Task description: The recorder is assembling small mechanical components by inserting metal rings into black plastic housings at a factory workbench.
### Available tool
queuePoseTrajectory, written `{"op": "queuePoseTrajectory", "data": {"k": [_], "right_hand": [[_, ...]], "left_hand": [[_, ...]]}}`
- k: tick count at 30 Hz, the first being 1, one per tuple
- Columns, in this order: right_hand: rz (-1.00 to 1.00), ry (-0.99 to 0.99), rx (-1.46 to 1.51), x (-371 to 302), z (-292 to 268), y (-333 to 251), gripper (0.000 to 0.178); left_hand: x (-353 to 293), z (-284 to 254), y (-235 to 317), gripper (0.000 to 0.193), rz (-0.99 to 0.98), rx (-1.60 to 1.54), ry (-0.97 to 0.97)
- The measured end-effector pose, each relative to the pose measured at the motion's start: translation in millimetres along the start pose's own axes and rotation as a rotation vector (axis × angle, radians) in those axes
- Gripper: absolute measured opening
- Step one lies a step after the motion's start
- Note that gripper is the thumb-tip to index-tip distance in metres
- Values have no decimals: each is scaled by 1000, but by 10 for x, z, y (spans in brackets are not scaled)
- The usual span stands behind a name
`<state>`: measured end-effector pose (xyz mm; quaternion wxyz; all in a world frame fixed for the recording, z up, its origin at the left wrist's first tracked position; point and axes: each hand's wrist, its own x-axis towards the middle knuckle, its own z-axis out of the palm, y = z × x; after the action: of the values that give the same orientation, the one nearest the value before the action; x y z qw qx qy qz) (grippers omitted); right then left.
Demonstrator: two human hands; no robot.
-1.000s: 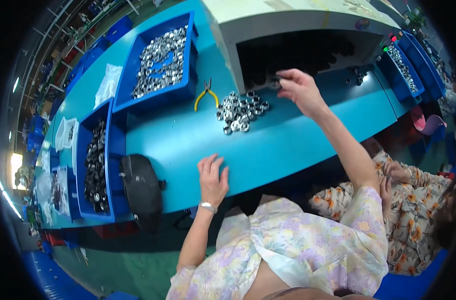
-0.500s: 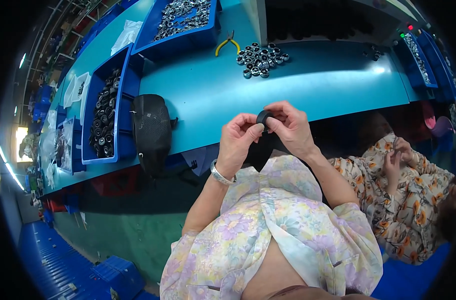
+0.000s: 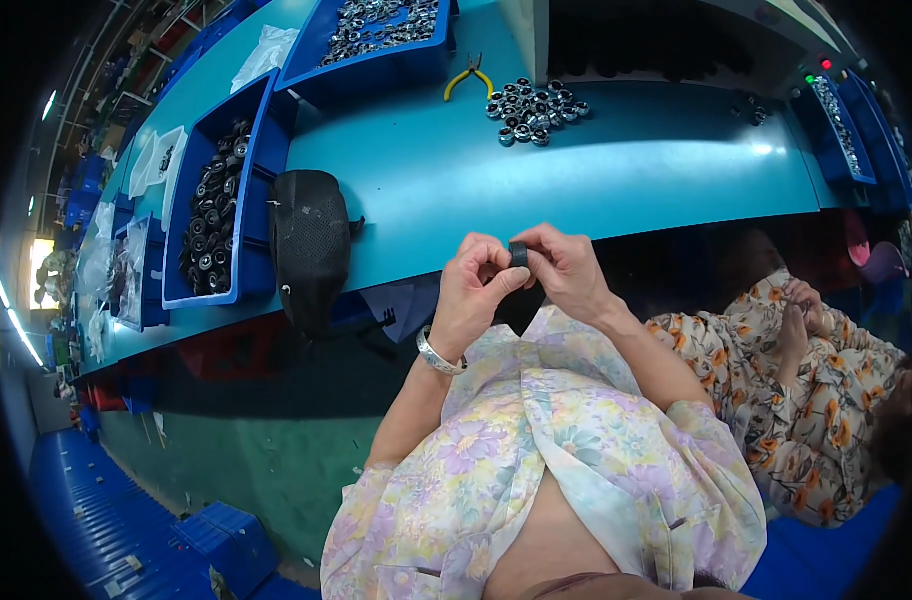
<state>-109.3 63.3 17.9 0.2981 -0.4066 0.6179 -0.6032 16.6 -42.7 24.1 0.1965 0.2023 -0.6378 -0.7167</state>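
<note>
Just off the table's near edge, both of my hands grip a small black ring-shaped part point(image 3: 518, 256). My left hand point(image 3: 478, 281) pinches it with thumb and fingers from the left. From the right, my right hand point(image 3: 570, 270) closes on the same part; its far side is hidden by fingers. Farther back on the turquoise table point(image 3: 456, 190) lies a cluster of shiny chrome round parts point(image 3: 532, 112). Beside the cluster are yellow-handled pliers point(image 3: 469, 79), their handles spread.
A blue bin point(image 3: 238, 215) of black round parts stands at the left, next to a black mesh pouch point(image 3: 312, 240). Another blue bin point(image 3: 381, 72) holding chrome parts sits at the back. A co-worker in a floral shirt point(image 3: 826, 400) sits close on my right.
The black part has turned between my fingers, its rim now more edge-on. Both hands have shifted slightly. The view has tilted a little.
</note>
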Motion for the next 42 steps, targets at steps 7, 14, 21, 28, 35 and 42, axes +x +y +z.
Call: {"op": "queuePoseTrajectory", "data": {"k": [7,14,21,28,35,42], "right_hand": [[40,-104,-19,44,-68,184,12],[-164,183,-523,691,-542,488,24],[-166,380,-944,1295,-587,795,31],[-248,351,-864,1279,-620,871,25],[47,178,144,818,-454,629,27],[80,123,678,336,-134,385,25]], "left_hand": [[27,12,-237,17,-25,-28,74],[104,-205,-333,15,-53,-88,171],[232,-205,-389,12,-49,-213,182],[366,-248,-437,14,-119,-310,180],[487,-136,-284,27,-146,-478,191],[389,-39,-190,34,-130,-506,106]]}}
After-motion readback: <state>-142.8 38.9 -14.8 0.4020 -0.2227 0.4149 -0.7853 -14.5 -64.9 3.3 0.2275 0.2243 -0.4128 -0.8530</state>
